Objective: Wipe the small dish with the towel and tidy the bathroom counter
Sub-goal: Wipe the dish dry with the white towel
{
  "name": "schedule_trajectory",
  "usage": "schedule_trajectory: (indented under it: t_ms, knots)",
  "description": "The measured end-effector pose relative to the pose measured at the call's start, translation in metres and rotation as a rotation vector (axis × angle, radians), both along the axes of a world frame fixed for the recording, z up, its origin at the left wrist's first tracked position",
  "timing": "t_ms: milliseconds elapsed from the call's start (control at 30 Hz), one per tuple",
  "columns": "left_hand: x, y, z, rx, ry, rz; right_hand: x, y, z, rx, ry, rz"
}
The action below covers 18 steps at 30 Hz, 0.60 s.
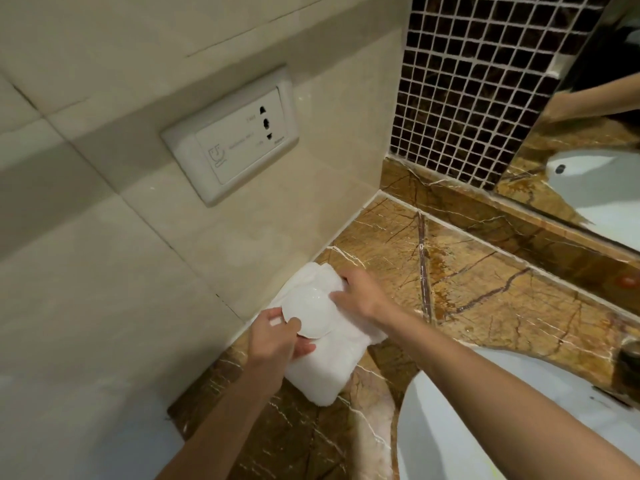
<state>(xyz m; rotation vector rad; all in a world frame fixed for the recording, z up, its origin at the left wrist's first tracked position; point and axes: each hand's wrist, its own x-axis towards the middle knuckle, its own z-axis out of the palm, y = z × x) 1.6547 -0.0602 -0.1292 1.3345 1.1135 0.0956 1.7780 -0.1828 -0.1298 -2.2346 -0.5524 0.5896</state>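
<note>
White dish (309, 311) sits on the folded towel (332, 355), which lies on the marble desk (485, 289). Left hand (277, 337) has a closed grip on the dish rim; right hand (360, 292) presses the towel, fingers curled.

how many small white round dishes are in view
1. The small white round dish sits over the folded white towel near the wall, pinched at its edge by the left hand. Others could be out of frame.
</note>
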Motion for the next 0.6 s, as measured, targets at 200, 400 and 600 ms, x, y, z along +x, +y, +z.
schedule_trajectory:
  t_ms: [200,400,600]
  knots:
    - [-0.01,0.004,0.007,0.06,-0.072,-0.031,-0.03,0.006,0.002,0.201,-0.378,-0.024]
    - [-0.007,0.006,0.009,0.026,-0.138,-0.127,-0.054,0.011,-0.003,0.175,-0.464,0.372]
    - [-0.006,0.009,0.008,0.005,-0.168,-0.1,-0.043,0.013,-0.003,0.015,-0.474,0.448]
